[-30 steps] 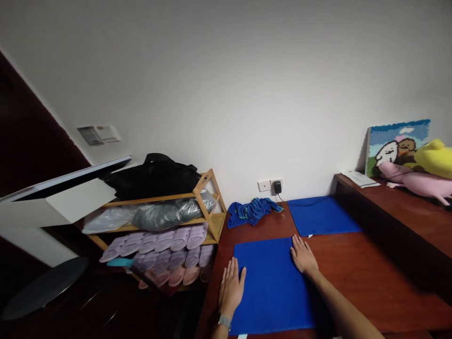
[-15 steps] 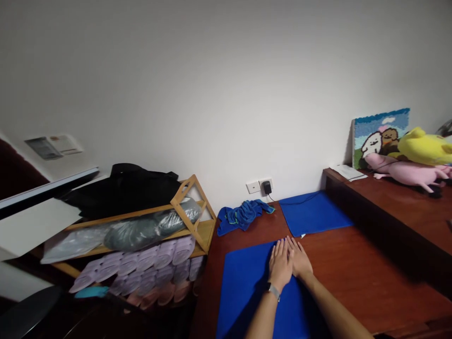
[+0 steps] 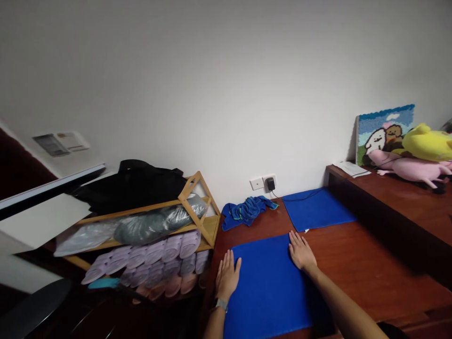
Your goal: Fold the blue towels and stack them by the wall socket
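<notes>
A blue cloth (image 3: 264,287) is spread on the reddish-brown table (image 3: 367,263). My left hand (image 3: 228,277), with a watch at the wrist, lies flat on the cloth's left edge, fingers extended and nothing held. On the cloth's right edge, near its far corner, rests my right hand (image 3: 302,252), also flat with fingers stretched out. Another blue cloth (image 3: 318,209) lies flat farther back, just beyond my right hand. A crumpled blue cloth with green edging (image 3: 249,210) sits by the wall.
Against the wall, a plug (image 3: 270,183) has a cable running over the back cloth. A wooden rack (image 3: 210,228) holding slippers (image 3: 190,243) stands left of the table. Plush toys (image 3: 416,168) and a dog picture (image 3: 384,134) are on the raised surface at right.
My hands were side by side near the cloth's far right corner. My left hand has moved left to the opposite edge; my right stays near the right edge. The view has shifted slightly.
</notes>
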Demonstrator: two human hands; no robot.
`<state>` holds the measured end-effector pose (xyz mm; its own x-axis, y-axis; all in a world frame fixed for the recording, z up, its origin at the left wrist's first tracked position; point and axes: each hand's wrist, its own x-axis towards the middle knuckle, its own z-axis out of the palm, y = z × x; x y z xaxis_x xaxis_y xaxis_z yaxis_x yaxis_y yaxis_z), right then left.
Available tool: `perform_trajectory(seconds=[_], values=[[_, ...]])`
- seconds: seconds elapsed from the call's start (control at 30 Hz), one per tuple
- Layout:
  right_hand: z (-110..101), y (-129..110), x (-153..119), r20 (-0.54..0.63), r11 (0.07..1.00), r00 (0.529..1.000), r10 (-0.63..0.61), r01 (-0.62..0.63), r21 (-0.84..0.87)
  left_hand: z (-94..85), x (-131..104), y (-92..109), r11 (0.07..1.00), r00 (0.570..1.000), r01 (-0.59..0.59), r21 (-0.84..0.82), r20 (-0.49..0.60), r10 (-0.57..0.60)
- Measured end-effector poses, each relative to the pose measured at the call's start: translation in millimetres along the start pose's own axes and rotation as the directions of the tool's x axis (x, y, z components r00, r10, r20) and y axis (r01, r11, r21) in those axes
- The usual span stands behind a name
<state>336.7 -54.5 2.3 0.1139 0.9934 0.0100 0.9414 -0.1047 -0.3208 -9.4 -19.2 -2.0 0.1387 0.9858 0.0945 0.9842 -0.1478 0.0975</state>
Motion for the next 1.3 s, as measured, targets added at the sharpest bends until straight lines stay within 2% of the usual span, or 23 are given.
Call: perform_trajectory(seconds=[0.1,0.3,0.5,0.67,0.83,0.9,0.97,1.0,1.03,1.1,1.17,1.2,1.27,1.3], values=[[0,-1,0,0.01,1.0,1.0,0.006,-0.006,-0.016,-0.9,-7,-14,1.0,1.0,-0.003,-0.016,-0.018,0.003],[-7,-3,-7,0.046,1.0,0.999,0.01,-0.009,-0.023,-1.7,-11,-5,0.998,0.998,-0.002,-0.065,-0.065,-0.003],[-3,13,-40,-0.047,0.998,0.998,-0.035,0.038,0.059,1.4,-9,-9,0.997,0.996,-0.007,-0.075,-0.085,0.0],[0,18,-62,0.017,0.997,1.0,-0.021,0.02,0.071,-1.7,-8,-6,0.998,0.999,0.008,-0.068,-0.053,-0.012],[-5,9,-67,0.035,0.999,0.999,-0.018,0.017,0.032,-12.7,-4,-10,0.999,0.999,0.019,-0.032,0.035,-0.017],[-8,7,-68,0.039,0.999,0.999,-0.013,0.011,0.035,-18.9,-3,-3,0.999,0.999,0.031,-0.009,0.034,-0.031],[-10,6,-68,0.029,0.999,0.999,-0.021,0.02,0.046,-23.6,-6,20,1.0,1.0,0.019,0.005,-0.021,-0.019],[-10,7,-68,0.02,0.998,0.999,-0.03,0.029,0.053,-24.4,-10,38,1.0,0.999,-0.01,-0.004,-0.048,0.01],[-10,7,-68,0.014,0.998,0.999,-0.041,0.04,0.058,-23.9,-16,62,0.998,0.996,-0.058,-0.021,-0.07,0.056],[-8,9,-68,0.012,0.997,0.998,-0.059,0.058,0.053,-18.9,-31,118,0.971,0.975,-0.22,-0.092,-0.043,0.216],[-6,11,-67,0.03,0.997,0.997,-0.078,0.077,0.026,-10.3,-47,174,0.905,0.918,-0.39,-0.168,0.008,0.397],[-4,12,-67,0.039,0.996,0.995,-0.091,0.09,0.008,-6.0,-54,198,0.882,0.896,-0.43,-0.195,0.024,0.443],[-3,13,-66,0.05,0.993,0.992,-0.114,0.115,-0.019,0.0,-63,229,0.888,0.9,-0.408,-0.211,0.066,0.43],[-3,13,-66,0.052,0.993,0.992,-0.116,0.118,-0.023,0.9,-65,235,0.897,0.907,-0.391,-0.207,0.081,0.414]])
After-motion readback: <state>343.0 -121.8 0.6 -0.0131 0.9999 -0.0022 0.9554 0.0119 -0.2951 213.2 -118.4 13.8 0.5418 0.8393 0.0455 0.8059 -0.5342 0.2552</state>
